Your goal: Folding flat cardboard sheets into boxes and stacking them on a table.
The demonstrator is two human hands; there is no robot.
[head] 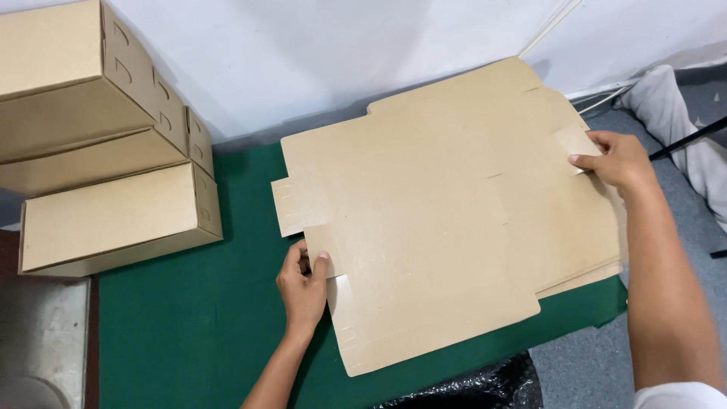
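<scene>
Stacked at far left: three folded brown cardboard boxes [106, 159] against a white wall [303, 53]. Spread beneath: a green felt table mat [189, 333]. Left hand [303, 288] pinching a side flap of the flat, unfolded brown cardboard box blank [439, 227] lying mid-mat. Right hand [617, 160] gripping a small tab on its far-right edge. Beyond, grey floor [591, 363].

Packing workstation: green mat [189, 333] on the floor, stacked folded cardboard boxes [98, 144] against a plain white wall [303, 53], flat box blanks [447, 220], black bubble wrap [477, 386].
</scene>
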